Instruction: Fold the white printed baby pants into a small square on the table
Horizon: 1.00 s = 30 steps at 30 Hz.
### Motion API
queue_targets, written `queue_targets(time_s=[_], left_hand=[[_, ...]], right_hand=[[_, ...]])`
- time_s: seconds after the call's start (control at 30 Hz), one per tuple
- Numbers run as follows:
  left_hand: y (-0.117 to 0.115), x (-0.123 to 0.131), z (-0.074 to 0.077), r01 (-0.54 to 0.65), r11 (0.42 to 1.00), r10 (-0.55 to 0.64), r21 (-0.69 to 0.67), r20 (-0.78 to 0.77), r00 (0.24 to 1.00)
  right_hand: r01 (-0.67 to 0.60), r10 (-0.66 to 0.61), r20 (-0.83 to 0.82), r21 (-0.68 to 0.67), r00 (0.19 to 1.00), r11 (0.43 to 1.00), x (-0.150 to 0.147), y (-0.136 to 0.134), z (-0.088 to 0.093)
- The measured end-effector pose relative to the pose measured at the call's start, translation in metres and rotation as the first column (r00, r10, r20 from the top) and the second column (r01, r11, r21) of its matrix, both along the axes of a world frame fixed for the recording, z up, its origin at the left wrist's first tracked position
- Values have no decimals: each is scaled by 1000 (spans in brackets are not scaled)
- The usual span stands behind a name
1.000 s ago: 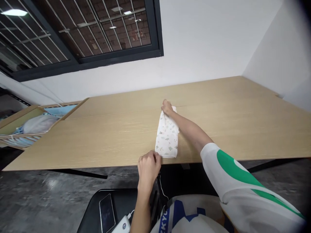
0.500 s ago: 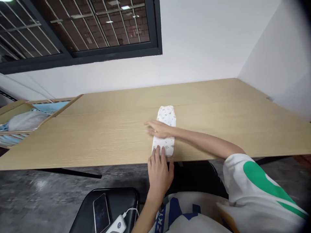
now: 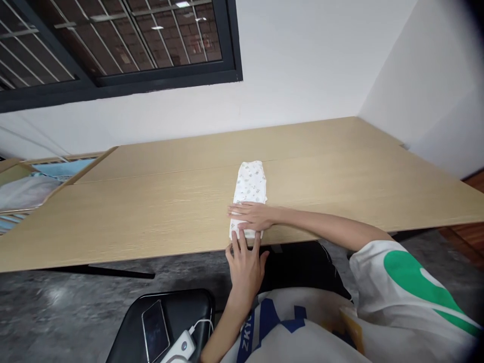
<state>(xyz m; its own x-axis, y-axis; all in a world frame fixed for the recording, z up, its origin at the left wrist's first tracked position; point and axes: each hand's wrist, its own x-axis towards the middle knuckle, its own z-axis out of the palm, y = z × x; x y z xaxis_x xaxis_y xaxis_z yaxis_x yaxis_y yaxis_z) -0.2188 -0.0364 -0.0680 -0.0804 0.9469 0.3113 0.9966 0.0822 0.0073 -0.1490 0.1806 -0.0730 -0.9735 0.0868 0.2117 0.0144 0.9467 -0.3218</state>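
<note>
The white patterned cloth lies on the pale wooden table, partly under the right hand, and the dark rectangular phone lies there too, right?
Wrong about the phone: the head view shows it on the black, round-cornered seat, not on the table. The rest stands.

Cloth (image 3: 250,181) on bench (image 3: 166,201): white, small scattered motifs. Bench: tan, grained. Wall (image 3: 302,60) behind bench: white. Seat (image 3: 189,307) before bench: black. Floor (image 3: 83,302) below bench: mottled grey.
</note>
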Motion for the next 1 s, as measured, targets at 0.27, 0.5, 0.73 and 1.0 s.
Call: queue_targets(time_s=[0.27,0.5,0.73,1.0], left_hand=[[1,-2,-1,-10,998,8,-62,-25,1000],[0,-3,0,-6,997,2,-74,-49,999],[1,-6,-10,5,1000,-6,-13,-85,996],[0,-6,-9,14,1000,-12,15,-121,993]], right_hand=[[280,-276,164,-2,947,960,-17,98,-1],[472,-472,144,35,870,881,-27,176,1],[507,-507,82,24,858,861,-30,188,6],[652,-649,-57,70,759,755,-32,170,30]])
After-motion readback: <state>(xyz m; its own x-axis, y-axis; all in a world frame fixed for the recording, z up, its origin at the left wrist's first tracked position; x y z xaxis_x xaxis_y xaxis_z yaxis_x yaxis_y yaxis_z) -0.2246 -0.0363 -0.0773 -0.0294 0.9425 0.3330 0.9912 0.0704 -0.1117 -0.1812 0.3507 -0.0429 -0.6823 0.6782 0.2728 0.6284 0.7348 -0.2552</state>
